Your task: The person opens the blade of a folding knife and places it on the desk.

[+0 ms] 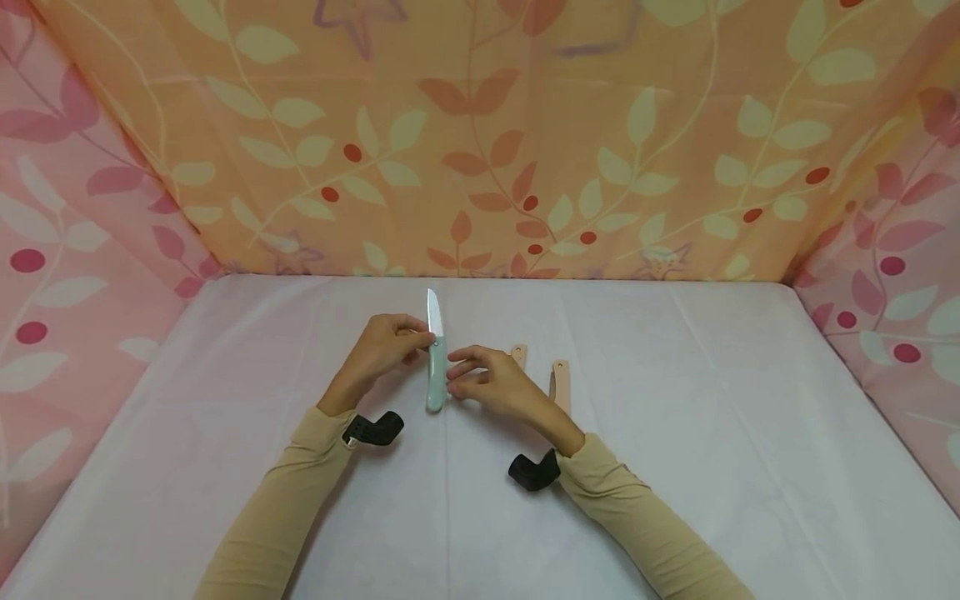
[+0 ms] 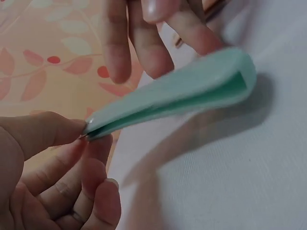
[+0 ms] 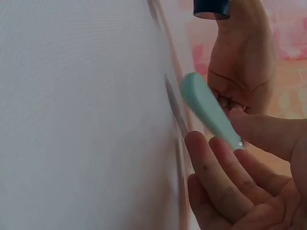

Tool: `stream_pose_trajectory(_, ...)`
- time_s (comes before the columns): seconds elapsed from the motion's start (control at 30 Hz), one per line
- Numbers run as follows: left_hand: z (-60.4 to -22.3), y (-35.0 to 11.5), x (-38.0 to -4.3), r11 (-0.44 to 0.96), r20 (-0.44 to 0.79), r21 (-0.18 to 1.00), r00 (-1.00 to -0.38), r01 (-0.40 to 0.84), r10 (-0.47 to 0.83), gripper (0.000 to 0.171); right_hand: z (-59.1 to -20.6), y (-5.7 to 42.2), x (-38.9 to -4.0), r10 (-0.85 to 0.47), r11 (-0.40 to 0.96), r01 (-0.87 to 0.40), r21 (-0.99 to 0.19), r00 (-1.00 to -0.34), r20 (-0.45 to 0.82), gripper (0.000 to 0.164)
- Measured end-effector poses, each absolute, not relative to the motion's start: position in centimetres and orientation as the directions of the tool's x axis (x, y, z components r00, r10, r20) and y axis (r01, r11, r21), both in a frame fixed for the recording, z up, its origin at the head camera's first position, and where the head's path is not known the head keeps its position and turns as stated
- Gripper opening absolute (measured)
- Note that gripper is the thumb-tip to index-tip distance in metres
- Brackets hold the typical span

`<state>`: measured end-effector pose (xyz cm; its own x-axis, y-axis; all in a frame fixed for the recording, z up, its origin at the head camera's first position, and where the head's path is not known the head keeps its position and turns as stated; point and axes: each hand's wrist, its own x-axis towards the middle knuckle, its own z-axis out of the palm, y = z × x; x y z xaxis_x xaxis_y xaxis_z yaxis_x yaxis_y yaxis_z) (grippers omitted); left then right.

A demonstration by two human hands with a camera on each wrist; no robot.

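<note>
A folding knife (image 1: pixel 437 367) with a mint-green handle stands unfolded above the white table, its blade (image 1: pixel 434 312) pointing away from me. My left hand (image 1: pixel 387 343) pinches it between thumb and fingers where blade and handle meet. In the left wrist view, a long slot runs along the green handle (image 2: pixel 177 88). My right hand (image 1: pixel 498 383) is just right of the handle, its fingers loosely bent and spread. In the head view a small gap separates those fingertips from the handle. The right wrist view shows the handle (image 3: pixel 207 106) beyond the right thumb and fingers.
Two beige strip-like things with holes at their ends lie by the right hand: one beige piece (image 1: pixel 519 353) partly behind it, another beige piece (image 1: pixel 562 385) beside the wrist. A white cloth (image 1: pixel 712 417) covers the table. Patterned curtains (image 1: pixel 480 150) stand behind and at both sides.
</note>
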<state>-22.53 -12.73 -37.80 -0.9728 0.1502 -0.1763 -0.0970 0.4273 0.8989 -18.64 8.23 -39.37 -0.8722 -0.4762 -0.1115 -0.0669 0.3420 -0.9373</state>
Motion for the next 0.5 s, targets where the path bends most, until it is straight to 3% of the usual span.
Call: stream_pose_trajectory(0.5, -38.7, -13.2, -23.0, 0.491, -0.192, 0.865, -0.973, -0.107, 0.126, 0.029, -37.3, 11.9, -20.2, -0.48, 0.433, -0.154, -0.888, -0.873, -0.082, 0.048)
